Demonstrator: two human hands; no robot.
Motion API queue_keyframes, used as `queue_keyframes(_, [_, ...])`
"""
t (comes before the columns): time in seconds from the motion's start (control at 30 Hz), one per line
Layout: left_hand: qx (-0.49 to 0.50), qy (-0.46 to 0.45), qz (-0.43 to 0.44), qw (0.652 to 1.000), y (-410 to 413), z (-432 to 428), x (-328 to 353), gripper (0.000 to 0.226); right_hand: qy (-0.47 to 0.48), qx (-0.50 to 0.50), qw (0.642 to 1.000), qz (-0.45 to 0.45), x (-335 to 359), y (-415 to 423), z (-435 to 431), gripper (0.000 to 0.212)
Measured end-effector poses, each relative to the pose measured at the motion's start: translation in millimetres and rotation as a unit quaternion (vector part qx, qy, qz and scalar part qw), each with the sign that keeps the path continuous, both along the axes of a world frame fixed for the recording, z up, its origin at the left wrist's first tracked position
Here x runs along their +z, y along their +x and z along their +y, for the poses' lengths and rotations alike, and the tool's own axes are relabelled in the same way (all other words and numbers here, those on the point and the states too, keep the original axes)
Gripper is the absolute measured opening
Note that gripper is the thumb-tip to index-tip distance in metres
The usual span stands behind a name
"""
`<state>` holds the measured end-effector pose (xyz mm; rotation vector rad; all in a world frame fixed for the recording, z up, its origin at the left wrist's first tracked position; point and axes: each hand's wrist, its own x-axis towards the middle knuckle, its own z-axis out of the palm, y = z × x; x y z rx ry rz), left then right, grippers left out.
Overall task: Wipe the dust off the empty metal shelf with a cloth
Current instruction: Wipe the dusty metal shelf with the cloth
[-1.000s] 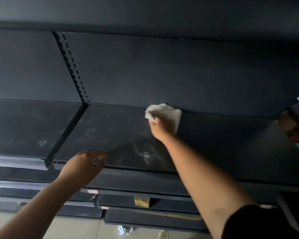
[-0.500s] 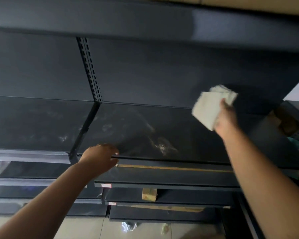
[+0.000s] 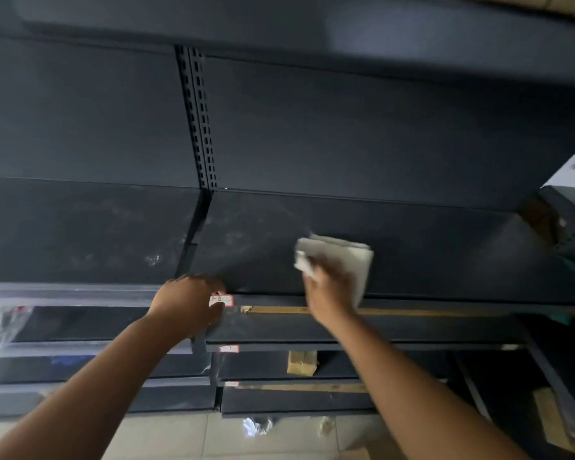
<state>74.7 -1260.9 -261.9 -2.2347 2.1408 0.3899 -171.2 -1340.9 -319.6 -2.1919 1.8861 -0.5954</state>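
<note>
A dark metal shelf [image 3: 429, 260] runs across the view, with pale dust smears on its left part. My right hand [image 3: 329, 293] presses a folded white cloth [image 3: 342, 257] flat on the shelf near its front edge. My left hand [image 3: 188, 302] grips the shelf's front lip at the left, beside a small red-and-white price tag [image 3: 221, 300]. A slotted upright post [image 3: 198, 121] divides this shelf from its neighbour [image 3: 80, 234].
Several lower shelves step out below; one carries a small brown box [image 3: 301, 362]. Clear plastic wrap [image 3: 0, 327] hangs at the left. Crumpled plastic [image 3: 256, 425] lies on the tiled floor. Another shelf overhangs from above. Cardboard and clutter sit at the right end.
My right hand lifted the cloth off the back of the shelf, swung it right in the air, then brought it down near the front edge. My left hand closed on the shelf lip.
</note>
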Motion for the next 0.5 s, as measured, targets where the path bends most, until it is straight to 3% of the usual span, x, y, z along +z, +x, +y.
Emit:
queue_keyframes(0.07, [0.012, -0.007, -0.003, 1.000, 18, 7, 3, 0.025, 0.042, 0.035, 0.998, -0.034, 11, 73, 11, 0.036])
queue_keyframes(0.13, [0.022, -0.021, -0.004, 1.000, 34, 12, 7, 0.027, 0.100, 0.067, 0.983, -0.137, 25, 130, 18, 0.037])
queue_keyframes(0.23, [0.036, -0.046, 0.004, 0.998, 58, 20, 12, 0.025, 0.227, 0.077, 0.895, -0.377, 46, 178, 15, 0.033])
queue_keyframes(0.4, [0.052, -0.045, 0.011, 0.998, 85, 27, 16, 0.022, 0.153, -0.071, 0.790, -0.590, 72, 155, -8, 0.022])
queue_keyframes(0.47, [0.055, -0.040, 0.007, 0.998, 93, 28, 15, 0.025, 0.106, -0.090, 0.731, -0.668, 83, 116, -25, 0.013])
queue_keyframes(0.5, [0.058, -0.038, 0.009, 0.998, 95, 28, 14, 0.025, 0.076, -0.094, 0.719, -0.684, 87, 92, -35, 0.012])
